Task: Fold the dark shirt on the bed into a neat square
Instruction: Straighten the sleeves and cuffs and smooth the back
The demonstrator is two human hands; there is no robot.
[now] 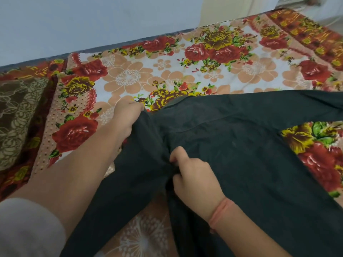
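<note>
Floral bedsheet (185, 71) spread flat; brown lace-patterned cloth (16, 117) at left edge.

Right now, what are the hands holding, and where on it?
Both grip the dark shirt: left hand at its far left edge, right hand pinching a bunched fold mid-cloth.

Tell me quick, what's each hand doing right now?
Left hand: closed, gripping the dark shirt at its far-left edge.
Right hand: closed, pinching the shirt's middle.
</note>
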